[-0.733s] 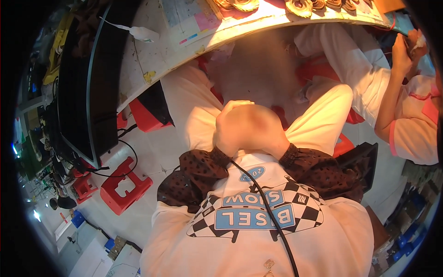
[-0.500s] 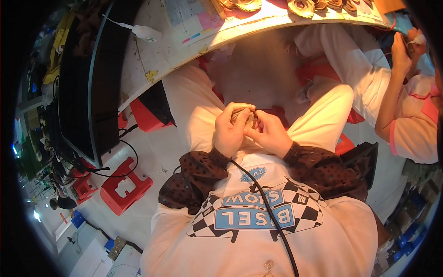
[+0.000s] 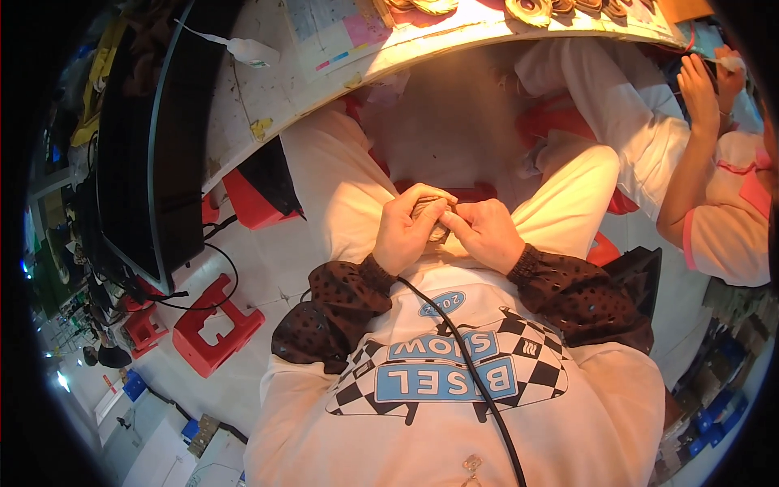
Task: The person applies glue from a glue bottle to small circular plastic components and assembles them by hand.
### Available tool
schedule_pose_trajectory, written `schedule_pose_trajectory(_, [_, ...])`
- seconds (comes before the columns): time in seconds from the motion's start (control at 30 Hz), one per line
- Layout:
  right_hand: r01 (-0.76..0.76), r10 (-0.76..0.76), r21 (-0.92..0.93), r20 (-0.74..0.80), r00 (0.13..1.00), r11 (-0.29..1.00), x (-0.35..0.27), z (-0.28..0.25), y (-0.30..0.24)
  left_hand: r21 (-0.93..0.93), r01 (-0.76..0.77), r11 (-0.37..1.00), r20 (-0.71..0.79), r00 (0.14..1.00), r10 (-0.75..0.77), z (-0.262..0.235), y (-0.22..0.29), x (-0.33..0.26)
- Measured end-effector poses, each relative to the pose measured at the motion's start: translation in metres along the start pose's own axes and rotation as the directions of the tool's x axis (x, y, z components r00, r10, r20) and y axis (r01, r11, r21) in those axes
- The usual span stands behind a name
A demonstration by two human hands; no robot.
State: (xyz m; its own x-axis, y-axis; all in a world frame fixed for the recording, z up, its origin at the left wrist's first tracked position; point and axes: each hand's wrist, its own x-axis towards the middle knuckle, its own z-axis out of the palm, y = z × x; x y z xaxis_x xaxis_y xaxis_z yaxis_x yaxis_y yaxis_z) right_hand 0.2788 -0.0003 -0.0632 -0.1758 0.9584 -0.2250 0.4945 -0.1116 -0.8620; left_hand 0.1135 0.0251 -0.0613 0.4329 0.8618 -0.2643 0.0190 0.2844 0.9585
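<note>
I look straight down at my lap, seated below the table edge. My left hand (image 3: 406,229) and my right hand (image 3: 485,231) meet over my thighs in cream trousers (image 3: 341,195). Between the fingertips of both hands sits a small brownish-grey piece (image 3: 432,217), mostly covered by my fingers, so its shape is unclear. My left fingers curl over its top, my right fingers pinch its right side. Dark dotted sleeves cover both forearms. A black cord (image 3: 471,373) runs down my white shirt.
A white worktable (image 3: 268,97) curves across the top, carrying a glue bottle (image 3: 250,50), a printed sheet (image 3: 333,28) and brown coiled pieces (image 3: 527,10). A black monitor (image 3: 150,154) stands left. Red plastic stools (image 3: 213,325) lie on the floor. Another person in white and pink (image 3: 714,203) sits at right.
My hands, first bunched tightly together, have parted a little and the small piece now shows between the fingertips. The person at right has shifted their raised hands slightly.
</note>
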Motion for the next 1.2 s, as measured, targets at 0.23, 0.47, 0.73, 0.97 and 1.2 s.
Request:
schedule_pose_trajectory(0.23, [0.186,-0.186,0.007,0.009,0.983,0.983,0.014,-0.024,-0.016,-0.023,-0.108,0.994,0.006,0.994,0.108,0.002,-0.003,0.001])
schedule_pose_trajectory(0.47, [0.281,-0.274,0.017,-0.178,0.945,0.96,0.005,0.001,-0.018,0.135,-0.107,0.985,-0.019,0.994,0.111,-0.005,0.0,-0.004])
schedule_pose_trajectory(0.73, [0.129,-0.095,0.08,-0.343,0.935,0.988,-0.003,0.016,-0.019,-0.172,-0.07,0.983,-0.232,0.972,0.029,0.006,0.006,-0.001])
schedule_pose_trajectory(0.97, [0.116,-0.068,0.113,-0.357,0.931,0.987,-0.003,0.02,-0.024,-0.07,-0.058,0.996,-0.181,0.982,0.045,0.001,0.011,0.001])
schedule_pose_trajectory(1.2, [0.161,-0.086,0.127,-0.457,0.885,0.979,-0.002,0.021,-0.029,-0.354,-0.067,0.933,-0.306,0.951,-0.048,0.008,-0.003,0.007])
